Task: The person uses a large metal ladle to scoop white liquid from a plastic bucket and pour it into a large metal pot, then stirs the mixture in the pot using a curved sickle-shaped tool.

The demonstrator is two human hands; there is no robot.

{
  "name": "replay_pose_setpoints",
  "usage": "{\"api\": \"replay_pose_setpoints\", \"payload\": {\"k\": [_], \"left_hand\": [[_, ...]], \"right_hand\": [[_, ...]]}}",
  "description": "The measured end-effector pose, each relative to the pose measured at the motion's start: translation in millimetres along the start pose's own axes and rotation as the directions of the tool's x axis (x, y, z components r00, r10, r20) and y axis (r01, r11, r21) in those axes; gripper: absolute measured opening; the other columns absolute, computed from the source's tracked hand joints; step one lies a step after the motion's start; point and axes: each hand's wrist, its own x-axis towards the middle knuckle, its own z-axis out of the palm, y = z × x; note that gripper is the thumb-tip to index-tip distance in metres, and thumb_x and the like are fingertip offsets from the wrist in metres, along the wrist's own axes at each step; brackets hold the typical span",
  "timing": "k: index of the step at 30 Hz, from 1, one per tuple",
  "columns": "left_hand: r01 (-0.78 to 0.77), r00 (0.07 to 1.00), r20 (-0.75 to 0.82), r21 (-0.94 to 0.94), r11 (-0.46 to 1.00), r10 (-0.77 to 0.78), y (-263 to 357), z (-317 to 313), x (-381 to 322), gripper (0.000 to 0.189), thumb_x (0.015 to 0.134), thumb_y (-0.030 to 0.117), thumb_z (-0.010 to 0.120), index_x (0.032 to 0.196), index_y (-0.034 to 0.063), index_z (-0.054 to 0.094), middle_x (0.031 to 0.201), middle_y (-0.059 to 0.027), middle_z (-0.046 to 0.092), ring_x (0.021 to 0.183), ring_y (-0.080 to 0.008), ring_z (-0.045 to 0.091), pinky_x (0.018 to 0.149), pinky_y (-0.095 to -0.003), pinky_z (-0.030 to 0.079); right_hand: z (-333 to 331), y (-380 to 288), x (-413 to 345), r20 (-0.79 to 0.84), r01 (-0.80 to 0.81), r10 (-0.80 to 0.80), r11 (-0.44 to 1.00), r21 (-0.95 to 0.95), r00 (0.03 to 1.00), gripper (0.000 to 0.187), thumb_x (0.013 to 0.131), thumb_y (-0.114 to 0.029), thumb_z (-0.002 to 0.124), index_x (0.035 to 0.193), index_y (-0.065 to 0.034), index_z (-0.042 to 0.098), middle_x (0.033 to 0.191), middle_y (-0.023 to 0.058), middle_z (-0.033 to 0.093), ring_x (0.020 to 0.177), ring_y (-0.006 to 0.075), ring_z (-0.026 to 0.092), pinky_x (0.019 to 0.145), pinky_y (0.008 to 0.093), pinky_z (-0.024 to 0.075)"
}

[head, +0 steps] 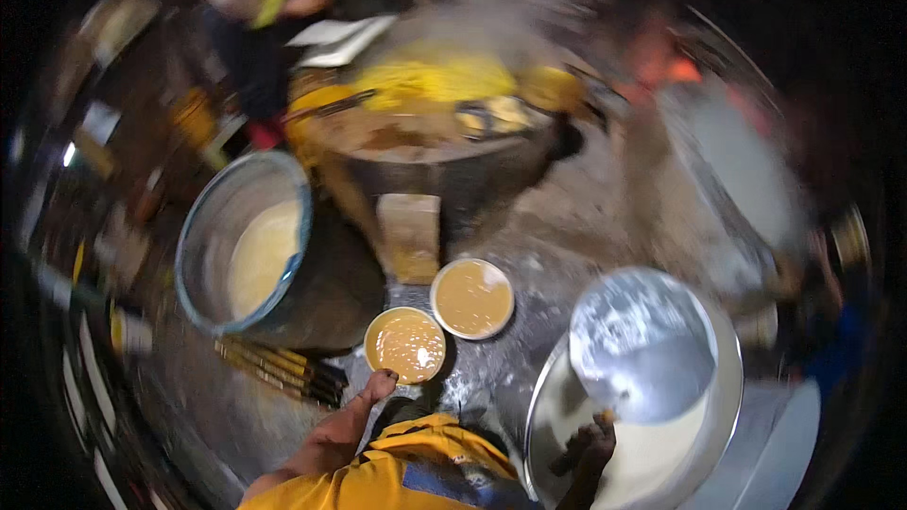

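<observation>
My left hand [382, 384] grips the near rim of a round bucket [368, 334] filled with glossy tan liquid. Just beyond it, to the right, stands a second bucket [434, 313] with similar liquid. On my right, a wide metal pot [738, 386] holds pale, creamy liquid [666, 450]. Over that pot my right hand [594, 443] is closed at the lower edge of a round, shiny metal pan [641, 347]; its grip point is partly in shadow. The pan is tilted, and its dented surface faces me.
A blue-rimmed drum [186, 262] with pale liquid stands at left, beside bundled sticks [283, 372]. Ahead is a steaming round hearth or vat [418, 138] with yellow material [439, 81]. Another person [248, 35] stands at upper left. A pale trough [737, 163] lies at right.
</observation>
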Motion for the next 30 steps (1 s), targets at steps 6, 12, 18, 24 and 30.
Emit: {"api": "replay_pose_setpoints", "payload": {"k": [6, 12, 18, 24, 30], "left_hand": [[-0.238, 0.817, -0.477, -0.791, 0.564, -0.325, 28.6, -74.1, -68.9, 0.030, 0.089, 0.025, 0.045, 0.086, 0.0000, 0.062, 0.074, -0.0111, 0.063, 0.061, -0.0206, 0.060, 0.059, -0.0319, 0.049], [-0.708, 0.263, -0.656, -0.629, 0.320, -0.707, -24.9, -241.7, -113.4, 0.025, 0.091, 0.026, 0.043, 0.080, 0.0046, 0.052, 0.071, -0.0048, 0.054, 0.058, -0.0119, 0.052, 0.052, -0.0244, 0.044], [-0.703, 0.041, -0.671, -0.546, 0.455, -0.740, -82.9, -377.8, -88.8, 0.036, 0.092, 0.029, 0.041, 0.097, -0.0030, 0.056, 0.093, -0.0100, 0.056, 0.087, -0.0214, 0.052, 0.082, -0.0339, 0.041], [-0.350, -0.214, -0.567, -0.716, 0.604, -0.796, -116.1, -388.6, -63.0, 0.039, 0.093, 0.031, 0.042, 0.105, -0.0049, 0.053, 0.104, -0.0143, 0.055, 0.096, -0.0238, 0.050, 0.088, -0.0373, 0.038], [-0.535, -0.046, -0.649, -0.626, 0.567, -0.760, -64.1, -405.6, -79.5, 0.034, 0.096, 0.020, 0.041, 0.119, -0.0035, 0.042, 0.101, -0.0135, 0.052, 0.095, -0.0257, 0.049, 0.090, -0.0349, 0.038]], "right_hand": [[97.7, -27.4, 16.7, 0.284, 0.001, 0.170, 0.857, -0.516, 0.944, 0.043, 0.090, -0.018, 0.055, 0.128, -0.0031, 0.039, 0.072, 0.0056, 0.056, 0.049, 0.0137, 0.051, 0.040, 0.0259, 0.0409], [290.8, -16.6, -43.9, 0.400, -0.254, 0.516, 0.797, -0.549, 0.757, 0.020, 0.088, -0.021, 0.060, 0.100, -0.0135, 0.045, 0.064, -0.0005, 0.045, 0.046, 0.0101, 0.044, 0.039, 0.0235, 0.0396], [454.3, 58.1, -77.2, 0.474, -0.043, 0.503, 0.717, -0.696, 0.723, 0.026, 0.087, -0.023, 0.059, 0.108, -0.0081, 0.054, 0.072, 0.0003, 0.054, 0.052, 0.0099, 0.050, 0.045, 0.0215, 0.0411], [596.3, 83.0, -140.9, 0.646, -0.069, 0.655, 0.721, -0.690, 0.391, 0.026, 0.081, -0.010, 0.061, 0.103, -0.0065, 0.049, 0.064, 0.0013, 0.049, 0.046, 0.0131, 0.052, 0.041, 0.0241, 0.0446], [722.1, 135.8, -169.1, 0.729, 0.460, 0.615, 0.577, -0.675, 0.299, 0.013, 0.085, -0.011, 0.063, 0.086, 0.0001, 0.056, 0.067, 0.0045, 0.057, 0.054, 0.0107, 0.055, 0.045, 0.0270, 0.0472]]}}
